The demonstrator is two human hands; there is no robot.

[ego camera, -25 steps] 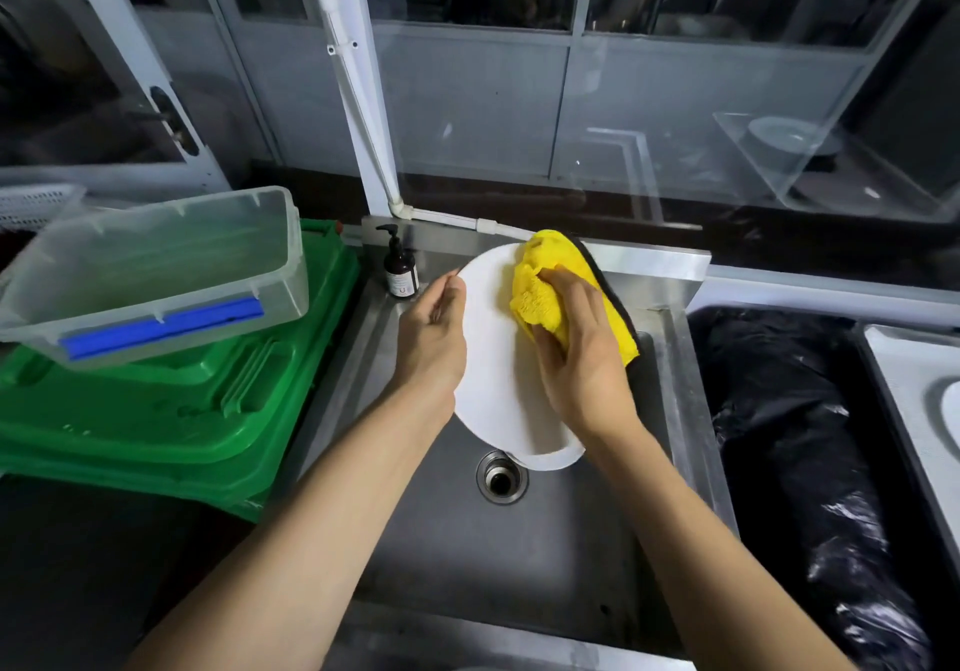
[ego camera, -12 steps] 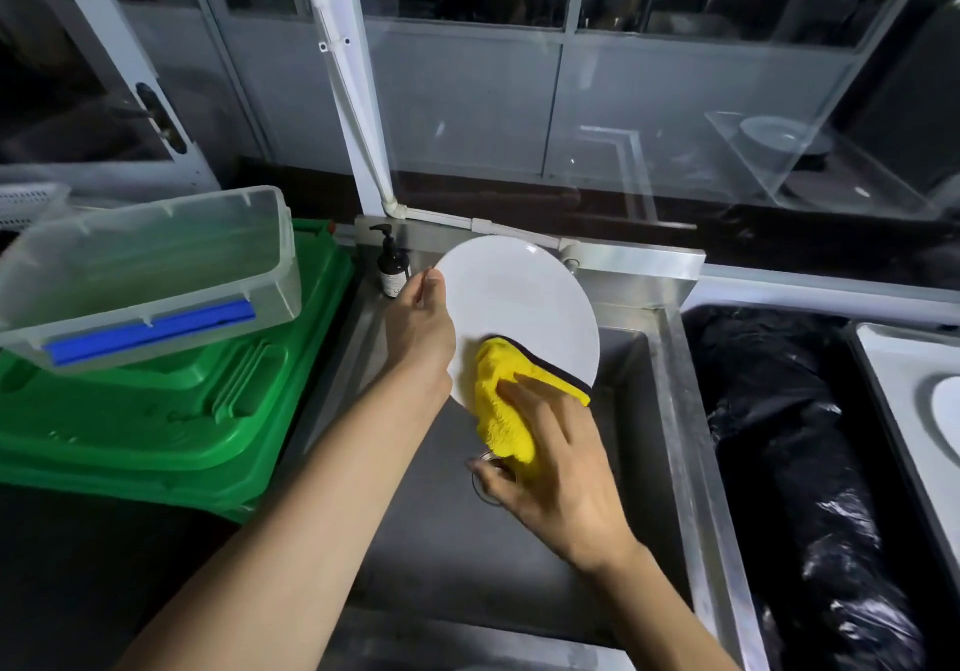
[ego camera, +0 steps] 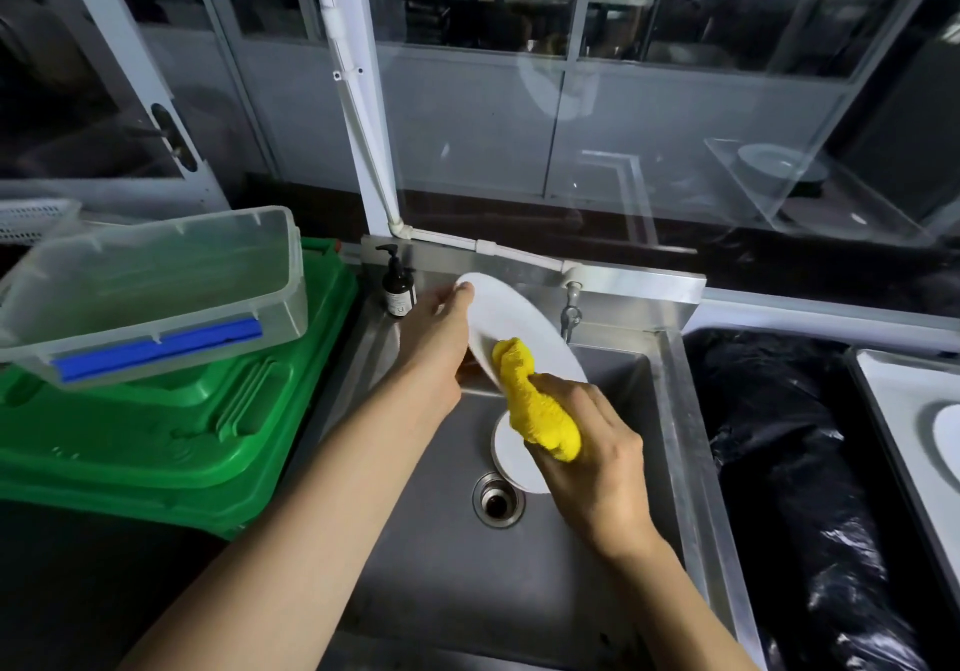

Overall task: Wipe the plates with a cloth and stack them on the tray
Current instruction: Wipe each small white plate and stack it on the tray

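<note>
Head view: at frame centre a round white plate (ego camera: 514, 317) tilts on edge over a stainless steel sink (ego camera: 467, 592). The left hand (ego camera: 436, 348) grips the plate's upper-left rim. The right hand (ego camera: 597, 462) clutches a bunched yellow cloth (ego camera: 535, 405) against its face. The plate's lower edge hangs just beside the round drain (ego camera: 497, 500), with basin floor showing below. A small metal tap (ego camera: 570, 314) stands near its right rim. The dark pump bottle (ego camera: 398, 285) at its left carries a label too small to read.

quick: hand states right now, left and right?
Left hand: holding the white plate by its rim.
Right hand: gripping the yellow cloth.
</note>
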